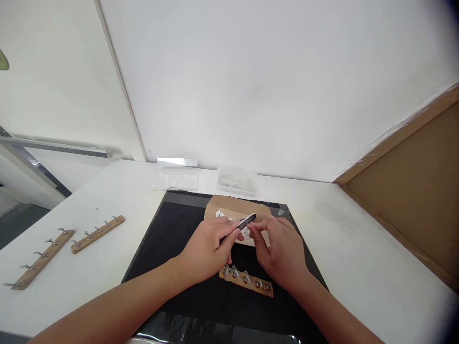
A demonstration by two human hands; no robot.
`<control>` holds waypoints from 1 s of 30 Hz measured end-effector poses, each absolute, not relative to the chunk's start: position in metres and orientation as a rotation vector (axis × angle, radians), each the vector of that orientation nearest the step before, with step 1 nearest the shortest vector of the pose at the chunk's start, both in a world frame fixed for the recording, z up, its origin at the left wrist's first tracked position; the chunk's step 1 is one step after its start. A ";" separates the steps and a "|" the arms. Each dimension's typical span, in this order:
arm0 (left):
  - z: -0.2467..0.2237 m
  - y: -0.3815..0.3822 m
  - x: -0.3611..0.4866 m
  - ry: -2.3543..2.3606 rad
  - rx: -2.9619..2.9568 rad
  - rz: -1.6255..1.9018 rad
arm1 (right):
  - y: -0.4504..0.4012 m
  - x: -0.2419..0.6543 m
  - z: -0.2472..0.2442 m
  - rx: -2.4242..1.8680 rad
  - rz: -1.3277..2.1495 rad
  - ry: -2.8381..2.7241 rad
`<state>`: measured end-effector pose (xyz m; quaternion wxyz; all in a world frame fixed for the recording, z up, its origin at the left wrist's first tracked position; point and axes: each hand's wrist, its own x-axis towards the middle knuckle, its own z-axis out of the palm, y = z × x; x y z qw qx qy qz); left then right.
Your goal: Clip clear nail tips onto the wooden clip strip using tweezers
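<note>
My left hand [211, 241] pinches a slim dark tool with a pale edge [246, 221], tilted up to the right. Close beside its tip, my right hand [278, 243] has its thumb and index finger pressed together; whatever is between them is too small to name. Beneath both hands lies a brown paper sheet [229, 204] with small white pieces on it. Nearer me, a wooden strip [245, 282] holding several clear, upright pieces rests on the black mat [175, 229].
Two wooden strips with metal clips, one [43, 260] farther left and one [98, 234] nearer the mat, lie on the white table [107, 191]. Behind the mat are a clear tray [175, 180] and a clear box [236, 181]. A brown board [416, 177] stands at right.
</note>
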<state>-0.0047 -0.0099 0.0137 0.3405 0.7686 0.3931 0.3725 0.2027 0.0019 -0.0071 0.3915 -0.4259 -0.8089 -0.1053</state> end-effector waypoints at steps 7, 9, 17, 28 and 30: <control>0.013 -0.010 -0.004 1.038 2.038 1.007 | 0.002 0.199 -0.005 -1.045 -0.254 -2.075; 0.015 -0.010 -0.004 1.044 2.064 1.012 | 0.002 0.197 -0.004 -1.081 -0.298 -2.045; 0.015 -0.009 -0.005 1.040 2.158 1.050 | 0.003 0.194 -0.001 -1.151 -0.218 -2.036; 0.013 -0.008 -0.002 1.068 2.221 1.082 | 0.002 0.189 0.003 -1.202 -0.117 -1.980; 0.012 -0.009 -0.002 1.063 2.218 1.076 | 0.002 0.189 0.004 -1.179 -0.044 -2.040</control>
